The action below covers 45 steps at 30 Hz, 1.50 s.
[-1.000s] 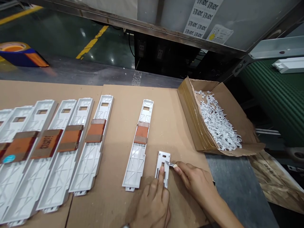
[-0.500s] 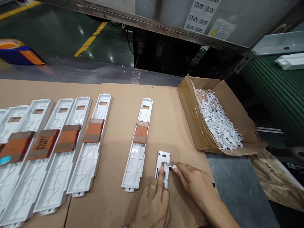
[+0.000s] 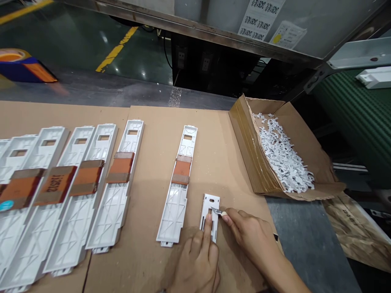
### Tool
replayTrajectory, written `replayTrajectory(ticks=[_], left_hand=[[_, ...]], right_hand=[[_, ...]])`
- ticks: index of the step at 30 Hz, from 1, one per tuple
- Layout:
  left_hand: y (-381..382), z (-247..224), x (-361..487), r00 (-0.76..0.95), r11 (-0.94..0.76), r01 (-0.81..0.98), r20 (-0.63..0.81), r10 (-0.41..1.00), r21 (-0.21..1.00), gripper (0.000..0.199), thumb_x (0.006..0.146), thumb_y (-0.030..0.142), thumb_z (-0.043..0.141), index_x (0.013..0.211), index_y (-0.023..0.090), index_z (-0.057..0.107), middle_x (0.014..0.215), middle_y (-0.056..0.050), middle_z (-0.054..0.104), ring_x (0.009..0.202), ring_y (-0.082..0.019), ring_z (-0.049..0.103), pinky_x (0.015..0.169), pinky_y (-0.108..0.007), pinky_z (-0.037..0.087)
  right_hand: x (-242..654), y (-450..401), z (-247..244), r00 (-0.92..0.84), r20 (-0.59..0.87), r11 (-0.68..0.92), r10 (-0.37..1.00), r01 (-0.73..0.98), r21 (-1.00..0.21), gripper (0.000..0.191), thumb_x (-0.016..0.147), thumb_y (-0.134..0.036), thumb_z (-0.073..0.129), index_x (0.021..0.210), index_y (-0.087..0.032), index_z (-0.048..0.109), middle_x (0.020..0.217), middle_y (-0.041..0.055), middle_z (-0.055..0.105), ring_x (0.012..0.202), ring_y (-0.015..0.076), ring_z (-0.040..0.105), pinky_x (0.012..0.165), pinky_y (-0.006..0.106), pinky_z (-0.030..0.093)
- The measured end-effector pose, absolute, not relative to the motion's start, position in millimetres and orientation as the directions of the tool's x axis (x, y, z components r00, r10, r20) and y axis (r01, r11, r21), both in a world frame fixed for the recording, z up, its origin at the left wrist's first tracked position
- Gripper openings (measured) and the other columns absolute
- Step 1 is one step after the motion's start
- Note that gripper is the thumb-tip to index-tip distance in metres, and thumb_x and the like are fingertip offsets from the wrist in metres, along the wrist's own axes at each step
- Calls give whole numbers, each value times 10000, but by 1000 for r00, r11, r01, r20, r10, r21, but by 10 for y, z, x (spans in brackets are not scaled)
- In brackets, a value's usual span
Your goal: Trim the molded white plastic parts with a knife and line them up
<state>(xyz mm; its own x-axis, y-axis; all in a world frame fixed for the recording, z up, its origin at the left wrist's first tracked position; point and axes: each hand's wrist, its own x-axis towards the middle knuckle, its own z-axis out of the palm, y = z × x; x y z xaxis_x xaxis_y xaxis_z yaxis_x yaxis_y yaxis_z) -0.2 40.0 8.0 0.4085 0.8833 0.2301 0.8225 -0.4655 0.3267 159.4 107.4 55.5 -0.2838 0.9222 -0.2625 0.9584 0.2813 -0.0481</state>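
A small white slotted plate (image 3: 209, 203) lies on the cardboard sheet. My left hand (image 3: 198, 260) holds it down, index finger stretched along its middle and the other fingers curled at its lower end. Pinched in my right hand (image 3: 249, 234) is a small knife (image 3: 217, 211) with a metal blade and pale handle. Its tip touches the plate beside the slot, just above my left fingertip. To the left of my hands lies a long white ribbed plastic panel (image 3: 172, 213), crossed by an orange-brown block (image 3: 182, 170).
Several similar white panels (image 3: 113, 219) with orange-brown blocks lie at the left. An open cardboard box (image 3: 244, 150) holds many small white plastic parts (image 3: 281, 158) at the right. A tape roll in a blue-orange holder (image 3: 26, 67) sits far left. A green conveyor belt (image 3: 354, 106) runs beyond the box.
The view has shifted very slightly. Both hands, the knife and the plate keep nearly the same positions.
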Motion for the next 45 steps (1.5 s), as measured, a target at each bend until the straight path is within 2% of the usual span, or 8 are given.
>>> replayTrajectory(ticks=[8,21,31,45], left_hand=[[396,68,-6,412,-469,817,231,882,335,64,672,111,501,670,174,493,1345,-173,454,892,-248,550,640,-334,414],[399,60,-10,421,-474,819,221,879,323,91,653,97,511,653,179,471,1342,-176,457,863,-244,559,631,-335,424],[411,92,-15,426,-472,817,205,881,332,92,651,84,504,654,173,480,1365,-187,421,887,-260,560,620,-335,436],[396,72,-15,436,-484,811,213,874,328,83,653,90,501,677,170,496,1360,-186,433,893,-256,562,640,-338,453]], right_hand=[[1605,1107,574,-275,-294,278,915,960,-34,203,931,-337,419,832,-274,586,683,-39,664,554,179,645,434,250,279],[1628,1096,566,-299,-236,301,924,953,-29,284,950,-350,343,804,-262,570,636,-31,648,504,160,623,420,247,248],[1598,1106,580,-285,-285,298,915,954,6,182,927,-322,426,839,-272,578,660,-37,657,526,178,637,423,253,231],[1598,1088,569,-309,-235,319,921,948,5,250,935,-324,377,783,-262,566,609,-33,638,485,167,617,407,250,223]])
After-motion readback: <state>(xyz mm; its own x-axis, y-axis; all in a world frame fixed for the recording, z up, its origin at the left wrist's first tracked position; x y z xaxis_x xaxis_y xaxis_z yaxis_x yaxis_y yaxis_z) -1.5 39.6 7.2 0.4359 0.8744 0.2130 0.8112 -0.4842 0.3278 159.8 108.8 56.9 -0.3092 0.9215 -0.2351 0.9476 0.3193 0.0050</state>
